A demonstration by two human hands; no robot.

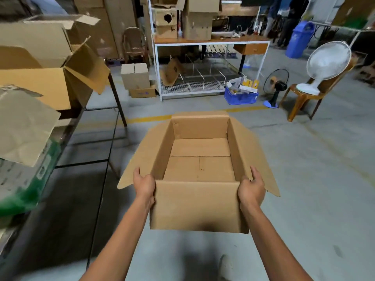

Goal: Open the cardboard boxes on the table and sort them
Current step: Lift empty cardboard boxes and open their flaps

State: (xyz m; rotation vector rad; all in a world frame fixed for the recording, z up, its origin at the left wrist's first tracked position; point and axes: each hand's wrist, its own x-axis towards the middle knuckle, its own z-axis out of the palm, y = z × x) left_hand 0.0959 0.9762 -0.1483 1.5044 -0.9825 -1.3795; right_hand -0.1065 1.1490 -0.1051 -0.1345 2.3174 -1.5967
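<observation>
An open, empty brown cardboard box (199, 207) hangs in the air over the concrete floor in front of me, its four flaps folded outward. My left hand (144, 184) grips its near left corner and my right hand (251, 188) grips its near right corner. On the table (67, 132) at the left stand several more opened cardboard boxes (40, 86), flaps up, and a green and white box (24, 179) under a loose cardboard sheet.
A white wire shelf rack (203, 82) with boxes stands ahead, small boxes (135, 76) to its left. A blue crate (241, 97), a black floor fan (276, 86) and a white fan on a brown chair (324, 67) are at the right. A yellow floor line (146, 119) runs across.
</observation>
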